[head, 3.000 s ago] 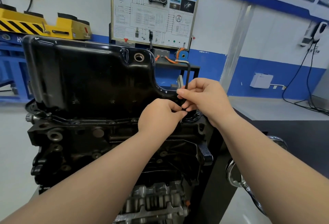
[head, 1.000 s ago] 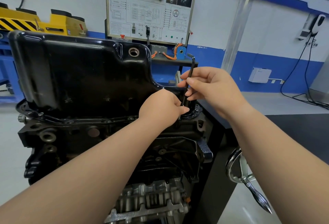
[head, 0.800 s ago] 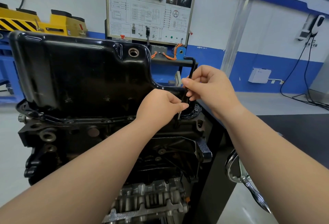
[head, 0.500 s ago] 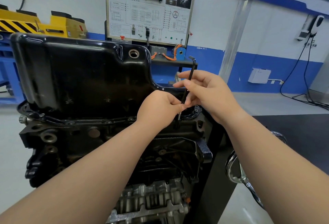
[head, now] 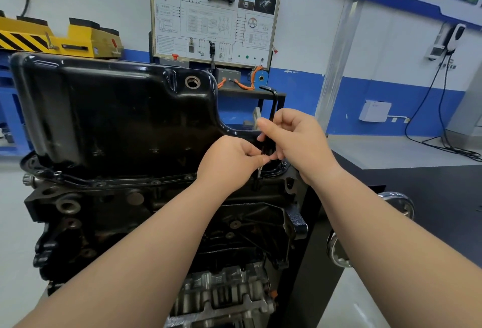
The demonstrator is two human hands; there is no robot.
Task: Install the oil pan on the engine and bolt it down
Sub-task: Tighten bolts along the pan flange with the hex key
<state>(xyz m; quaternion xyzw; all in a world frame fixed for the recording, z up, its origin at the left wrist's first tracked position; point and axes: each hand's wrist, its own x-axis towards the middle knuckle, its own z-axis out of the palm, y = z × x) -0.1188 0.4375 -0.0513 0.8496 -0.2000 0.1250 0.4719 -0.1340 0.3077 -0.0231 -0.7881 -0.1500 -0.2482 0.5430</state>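
**Oil pan** (head: 117, 119): black, glossy, sitting upturned on top of the engine (head: 156, 218) and filling the frame from 9 to 12 o'clock. Its flange is lying along the block's upper edge. An open round drain hole (head: 193, 82) is showing near its 1 o'clock corner.

**Engine**: dark block, standing under the pan and running down to 6 o'clock, where bare grey metal parts are showing.

**Hex key** (head: 272, 103): black, L-shaped, standing nearly upright at the pan's 3 o'clock end. Its short arm is at the top, pointing toward 9 o'clock. Its lower end is dropping toward the flange.

**Bolt** (head: 259, 172): small and silver, showing just under the left fingertips at the flange's 3 o'clock end. Whether the key's tip is seated in it cannot be told.

**Right hand** (head: 294, 142): pinching the key's long shank between thumb and curled fingers, at 3 o'clock of the key.

**Left hand** (head: 229, 163): fingers curled in a narrow pinch on the key's lower end, just above the bolt, at 9 o'clock of the right hand and touching it at the fingertips.

**Second bolt** (head: 283, 164): sitting in the flange just beside the right hand, at 6 o'clock of its fingers.

**Training board** (head: 214, 14): framed wiring diagram, hanging on the wall at 12 o'clock.

**Yellow machine** (head: 65, 38): black-striped, standing behind the pan at 10 o'clock.

**Handwheel** (head: 336, 249): chromed, partly hiding behind the right forearm at 4 o'clock.
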